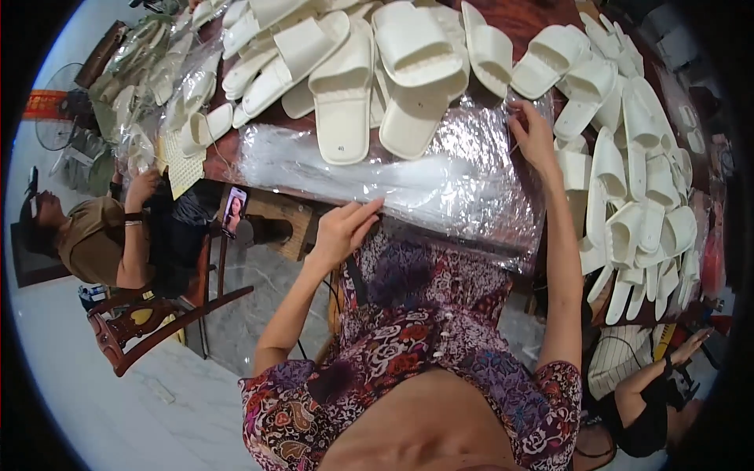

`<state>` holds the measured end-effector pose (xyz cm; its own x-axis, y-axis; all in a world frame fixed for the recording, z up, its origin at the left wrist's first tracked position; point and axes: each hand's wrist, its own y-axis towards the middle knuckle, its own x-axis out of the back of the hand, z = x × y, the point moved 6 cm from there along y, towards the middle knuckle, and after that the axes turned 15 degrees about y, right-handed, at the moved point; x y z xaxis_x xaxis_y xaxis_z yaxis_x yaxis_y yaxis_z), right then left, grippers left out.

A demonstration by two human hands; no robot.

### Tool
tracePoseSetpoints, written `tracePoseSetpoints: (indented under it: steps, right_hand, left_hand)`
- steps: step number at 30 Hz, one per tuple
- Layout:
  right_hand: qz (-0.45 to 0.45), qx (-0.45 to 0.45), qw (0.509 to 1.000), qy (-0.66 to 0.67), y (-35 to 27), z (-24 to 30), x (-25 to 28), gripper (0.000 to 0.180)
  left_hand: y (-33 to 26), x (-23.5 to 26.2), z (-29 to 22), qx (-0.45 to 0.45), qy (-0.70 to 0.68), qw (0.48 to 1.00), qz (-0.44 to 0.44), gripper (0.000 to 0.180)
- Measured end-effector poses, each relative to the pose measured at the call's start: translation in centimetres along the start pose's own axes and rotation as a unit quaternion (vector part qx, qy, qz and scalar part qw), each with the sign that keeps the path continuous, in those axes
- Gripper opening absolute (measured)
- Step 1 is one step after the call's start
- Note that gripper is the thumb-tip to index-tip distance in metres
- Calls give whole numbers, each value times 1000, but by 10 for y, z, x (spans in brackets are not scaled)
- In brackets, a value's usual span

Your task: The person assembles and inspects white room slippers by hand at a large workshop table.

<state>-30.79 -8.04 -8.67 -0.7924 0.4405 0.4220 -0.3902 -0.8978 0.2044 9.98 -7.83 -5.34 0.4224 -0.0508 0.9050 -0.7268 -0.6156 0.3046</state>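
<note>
A stack of clear plastic bags (377, 177), shiny and crinkled, lies along the front edge of the dark red table. My left hand (343, 233) rests at its near edge, fingers stretched out on the film. At the far right corner of the stack, my right hand (534, 135) has bent fingers and thumb at the plastic, seeming to hold its edge. Just beyond the bags, a white slipper (343, 94) and another white slipper (412, 118) point toward me, partly overlapping the film. More white slippers (290, 59) are heaped behind.
Another slipper pile (628, 180) covers the table's right side. On the left, a person (102, 235) handles bagged slippers near a yellow mat (182, 165); another person (652, 392) is at lower right. A phone (234, 210) stands below the table edge, by a wooden chair (149, 330).
</note>
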Motion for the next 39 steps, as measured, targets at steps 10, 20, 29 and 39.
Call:
tracePoseSetpoints:
  steps: [10,20,29,39]
  right_hand:
    - [-99,46,993,-48,-42,62,32,31]
    - [-95,110,984,101,8,131,-21,18]
    - [-86,62,985,137,42,117,-46,28]
    - [16,78,994,81,73,126,-64,50]
  left_hand:
    - [14,33,7,0,15,1000,-24,27]
    - [155,64,22,15,-1,988,-152,34]
    - [277,50,48,12,61,986,-156,48]
    - [294,31,50,85,-28,994,-58,47]
